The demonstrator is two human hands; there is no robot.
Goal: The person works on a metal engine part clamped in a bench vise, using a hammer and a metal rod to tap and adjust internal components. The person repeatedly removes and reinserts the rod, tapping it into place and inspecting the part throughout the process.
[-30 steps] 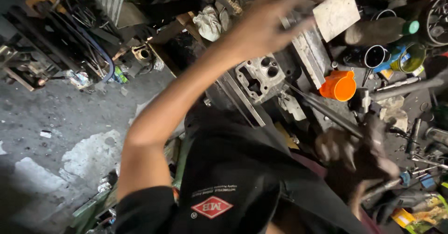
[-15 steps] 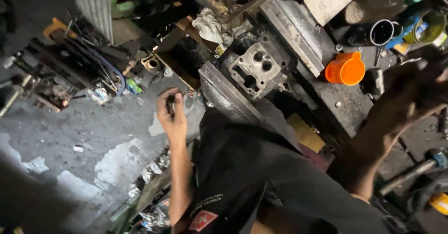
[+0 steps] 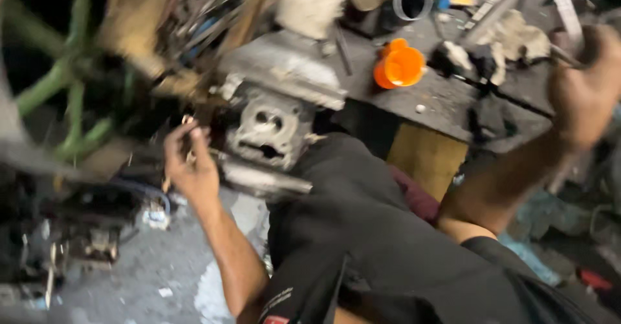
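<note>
Two grips: left hand (image 3: 189, 169) small part (image 3: 187, 144), right hand (image 3: 585, 88) tool (image 3: 569, 55)

Orange funnel (image 3: 399, 65), grey engine block (image 3: 272, 127), green frame (image 3: 71, 85) (blurred), black shirt (image 3: 388, 246), dark workbench (image 3: 466, 107)

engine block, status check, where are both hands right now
Left hand raised beside the grey engine block, pinching a small part, too blurred to name. Right hand closed on a thin metal tool over the workbench. Orange funnel sits clear.

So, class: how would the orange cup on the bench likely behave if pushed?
The orange cup looks like thin plastic, so probably light and quick to slide. It seems to lie tilted on the grimy bench, so it may roll in a curve. Blur hides any contents.
</note>
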